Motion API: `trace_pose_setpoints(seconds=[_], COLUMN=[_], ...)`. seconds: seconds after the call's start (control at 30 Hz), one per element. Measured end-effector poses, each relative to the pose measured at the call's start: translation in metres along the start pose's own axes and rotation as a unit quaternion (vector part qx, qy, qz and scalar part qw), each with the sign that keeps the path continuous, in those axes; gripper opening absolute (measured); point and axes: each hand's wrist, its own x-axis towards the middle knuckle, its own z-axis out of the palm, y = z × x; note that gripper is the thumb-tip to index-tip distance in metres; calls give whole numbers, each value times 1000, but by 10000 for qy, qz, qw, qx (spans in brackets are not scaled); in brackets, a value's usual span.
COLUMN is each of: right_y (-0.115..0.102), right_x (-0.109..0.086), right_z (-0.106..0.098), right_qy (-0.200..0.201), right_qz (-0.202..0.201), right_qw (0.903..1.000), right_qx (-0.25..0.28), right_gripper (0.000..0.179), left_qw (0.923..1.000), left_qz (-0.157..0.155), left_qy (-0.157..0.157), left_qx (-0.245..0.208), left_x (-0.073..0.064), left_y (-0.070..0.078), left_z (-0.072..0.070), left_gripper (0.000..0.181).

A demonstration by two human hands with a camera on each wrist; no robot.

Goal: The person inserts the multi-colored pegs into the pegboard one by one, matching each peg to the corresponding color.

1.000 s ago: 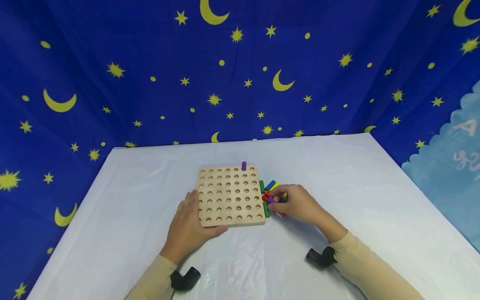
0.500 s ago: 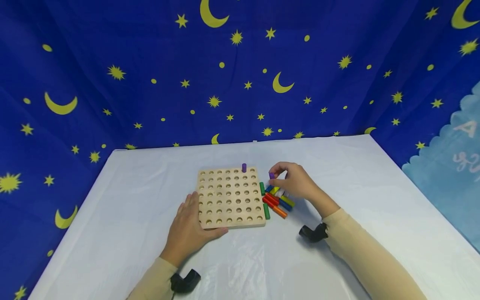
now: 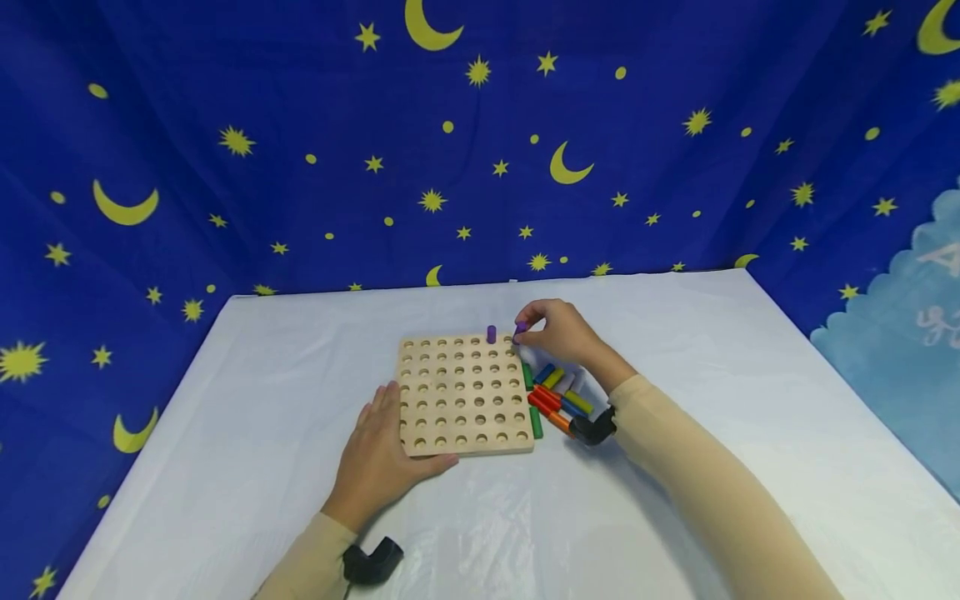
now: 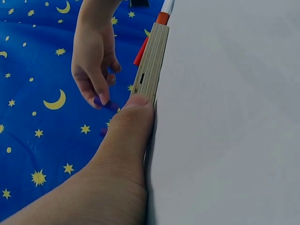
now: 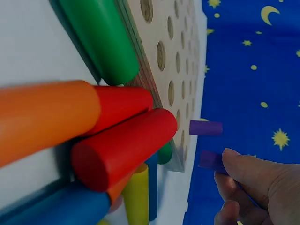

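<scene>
My right hand (image 3: pixel 561 332) pinches a purple peg (image 3: pixel 520 328) between thumb and fingertips over the far right corner of the wooden pegboard (image 3: pixel 461 396). The held purple peg (image 5: pixel 212 160) also shows in the right wrist view. Another purple peg (image 3: pixel 491 334) stands upright in the far row, just left of it. At the board's near left corner rests my left hand (image 3: pixel 378 454), fingers extended along the left side and thumb along the front edge. The left wrist view shows its thumb (image 4: pixel 133 117) against the board's layered edge (image 4: pixel 152 58).
Beside the board's right edge lies a pile of loose pegs, among them a red peg (image 3: pixel 546 398), an orange peg (image 3: pixel 560 423), a yellow peg (image 3: pixel 578 402) and a green peg (image 3: pixel 536 422). A dark blue star-patterned cloth (image 3: pixel 337 200) hangs behind the white table (image 3: pixel 300 333).
My right hand has lifted a purple peg from the pile and carried it away and left to the board's far right corner. The left hand and the board have stayed put.
</scene>
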Motion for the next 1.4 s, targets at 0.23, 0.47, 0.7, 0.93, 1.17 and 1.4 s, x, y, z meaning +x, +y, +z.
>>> trace_pose_setpoints(seconds=[0.23, 0.47, 0.7, 0.93, 1.17, 1.4], right_y=[-4, -6, -5, 2, 28, 63], right_x=[13, 17, 20, 15, -11, -46], right_z=[5, 7, 11, 4, -22, -42], right_qy=[-137, -162, -289, -375, -711, -1005], right_qz=[177, 235, 342, 141, -339, -547], right_qw=[9996, 9991, 9972, 9981, 9962, 9928], right_qx=[-153, -311, -595, -478, -362, -353], right_gripper=[17, 18, 20, 34, 33, 34], left_qw=[10000, 10000, 10000, 9999, 9999, 9999], left_qz=[10, 37, 10, -63, -68, -104], left_qy=[-46, -28, -87, -129, -95, -132], left_qx=[-3, 9, 7, -18, -9, -12], left_x=[0, 1, 1, 1, 2, 2], left_y=[1, 3, 4, 4, 3, 4], left_z=[0, -1, -1, -1, -3, -2], left_gripper=[143, 143, 142, 143, 142, 142])
